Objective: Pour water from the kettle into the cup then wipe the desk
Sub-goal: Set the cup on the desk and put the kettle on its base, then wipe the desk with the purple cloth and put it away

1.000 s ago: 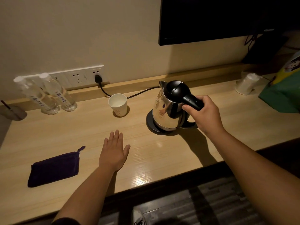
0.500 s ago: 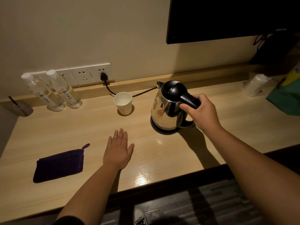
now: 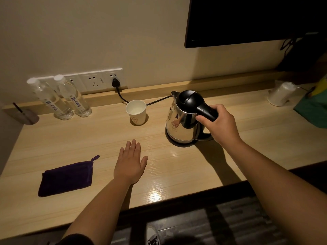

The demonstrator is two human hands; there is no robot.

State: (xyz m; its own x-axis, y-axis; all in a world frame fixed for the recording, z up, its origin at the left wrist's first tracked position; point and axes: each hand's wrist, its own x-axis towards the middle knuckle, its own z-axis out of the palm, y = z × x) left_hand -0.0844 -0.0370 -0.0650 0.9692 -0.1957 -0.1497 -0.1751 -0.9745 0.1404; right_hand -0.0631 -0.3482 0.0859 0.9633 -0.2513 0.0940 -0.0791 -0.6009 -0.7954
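Right hand (image 3: 219,125) grips kettle (image 3: 184,121) handle; left hand (image 3: 131,163) flat on desk (image 3: 177,165).

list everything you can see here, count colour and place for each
kettle: 1, steel with black lid and handle, on its base, desk centre-right
paper cup: 1, white, upright, left of kettle
cloth: 1, dark purple, folded, desk front left
water bottles: 2, clear with white caps, back left by wall
wall sockets: white row, black plug in the right one
screen: 1, black, on wall upper right
wrapped cup: 1, whitish, far right
desk: 1, light wood
left hand: flat on desk, empty
right hand: gripping kettle handle
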